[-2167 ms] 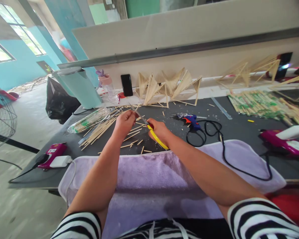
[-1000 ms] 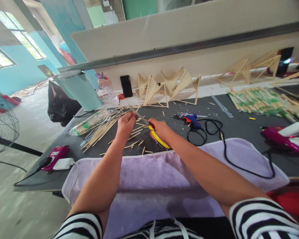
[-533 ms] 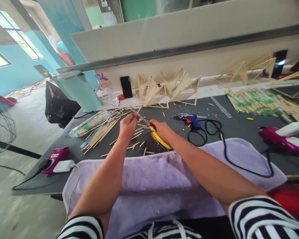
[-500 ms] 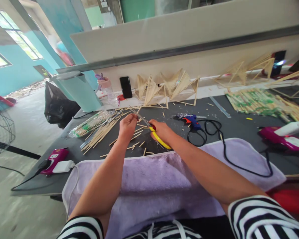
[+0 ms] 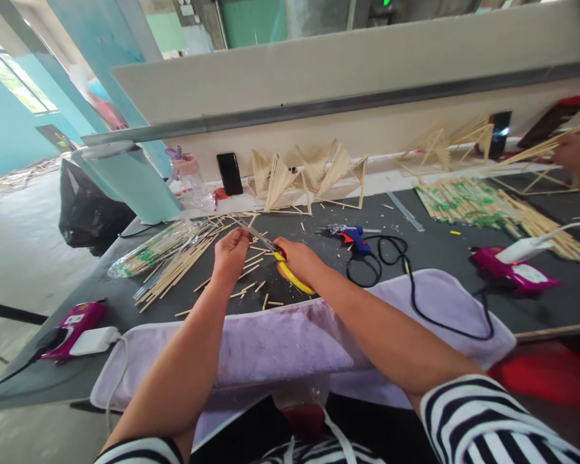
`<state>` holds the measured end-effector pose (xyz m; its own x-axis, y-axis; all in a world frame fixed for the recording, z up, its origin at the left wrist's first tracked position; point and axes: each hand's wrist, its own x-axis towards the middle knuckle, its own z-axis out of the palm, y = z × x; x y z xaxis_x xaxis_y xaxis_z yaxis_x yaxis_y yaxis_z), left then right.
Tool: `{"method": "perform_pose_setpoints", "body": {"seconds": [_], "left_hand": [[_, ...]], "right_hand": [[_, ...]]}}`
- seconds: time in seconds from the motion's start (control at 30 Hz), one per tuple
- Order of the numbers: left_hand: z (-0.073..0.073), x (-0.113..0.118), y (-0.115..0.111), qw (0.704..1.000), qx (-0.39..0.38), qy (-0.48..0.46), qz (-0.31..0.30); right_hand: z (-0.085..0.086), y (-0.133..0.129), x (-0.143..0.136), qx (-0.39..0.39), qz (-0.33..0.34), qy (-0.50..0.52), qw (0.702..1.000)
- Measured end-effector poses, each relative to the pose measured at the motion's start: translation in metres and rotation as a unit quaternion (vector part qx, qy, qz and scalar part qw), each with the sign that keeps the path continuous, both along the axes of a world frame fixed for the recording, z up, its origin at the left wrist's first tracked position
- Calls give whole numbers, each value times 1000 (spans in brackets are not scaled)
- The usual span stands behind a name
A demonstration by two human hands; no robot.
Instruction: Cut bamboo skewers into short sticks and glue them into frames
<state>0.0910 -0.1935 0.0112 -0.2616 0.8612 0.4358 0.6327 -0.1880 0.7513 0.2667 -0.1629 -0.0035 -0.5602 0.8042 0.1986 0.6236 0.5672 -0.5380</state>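
- Right hand [image 5: 297, 256] clamps scissors [image 5: 294, 278], left of the glue gun [image 5: 355, 240].
- Left hand [image 5: 231, 252], farther left of it, pinches what looks like a stick [image 5: 252, 220].
- New: a co-worker's hand [image 5: 577, 147], far right of it, seemingly not disturbing the scissor work.

Table [image 5: 551, 316], your side: towel [image 5: 280, 341] over the near edge. Power strip [image 5: 77, 322] at the near left corner; stick packet [image 5: 149, 252] by the left edge, loose sticks [image 5: 183, 266] right of it. Far left corner: container [image 5: 135, 183]; rightward along the far edge: bottle [image 5: 188, 174], phone [image 5: 229, 174], stick frames [image 5: 279, 180]. Glue gun [image 5: 355, 238] right of the scissors [image 5: 294, 277] in your right hand [image 5: 297, 259]; farther right, second power strip [image 5: 515, 269].
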Motion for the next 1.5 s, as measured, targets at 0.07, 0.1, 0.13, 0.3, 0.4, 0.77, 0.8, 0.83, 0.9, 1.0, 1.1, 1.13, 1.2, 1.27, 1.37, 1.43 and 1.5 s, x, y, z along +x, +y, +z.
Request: {"method": "perform_pose_setpoints", "body": {"seconds": [0.07, 0.1, 0.13, 0.3, 0.4, 0.77, 0.8, 0.83, 0.9, 1.0, 1.1, 1.13, 1.2, 1.27, 1.37, 1.43, 1.5], "left_hand": [[-1, 0, 1, 1000, 10, -14, -17], [-2, -1, 1, 999, 14, -22, -26], [-3, -1, 1, 999, 15, -25, -26], [-3, -2, 2, 999, 16, -25, -21], [-4, -2, 2, 999, 19, -28, -17], [-16, -2, 4, 998, 25, -61, -14], [-16, -2, 4, 998, 22, -65, -15], [-16, -2, 4, 997, 19, -68, -14], [-16, -1, 3, 998, 15, -68, -9], [-14, 0, 2, 998, 15, -59, -5], [-11, 1, 1, 999, 20, -47, -5], [-11, 1, 1, 999, 22, -41, -5], [-10, 2, 0, 999, 27, -30, -5], [-10, 2, 0, 999, 30, -24, -5], [-10, 2, 0, 999, 26, -21, -2], [-10, 1, 0, 1000, 21, -14, 3], [-10, 1, 0, 1000, 22, 0, 8]], "right_hand": [[0, 0, 1, 10, 1, -10, 1000], [0, 0, 1, 16, 3, -16, 1000], [0, 0, 2, 21, 4, -21, 1000], [-2, 2, 2, 37, 12, -35, 999], [-5, 4, 2, 45, 8, -43, 998], [-4, 5, 2, 57, 13, -57, 997], [-5, 5, 2, 58, 14, -57, 997], [-5, 5, 2, 58, 14, -58, 997], [-5, 5, 2, 55, 14, -60, 997], [-5, 5, 3, 48, 15, -57, 997], [-5, 5, 3, 49, 18, -47, 998], [-5, 4, 3, 49, 19, -45, 998], [-4, 4, 3, 46, 18, -43, 998], [-4, 4, 3, 39, 16, -43, 998], [-4, 5, 2, 30, 18, -41, 999], [-5, 6, 2, 24, 16, -41, 999], [-7, 6, 1, 18, 13, -43, 999]]}}
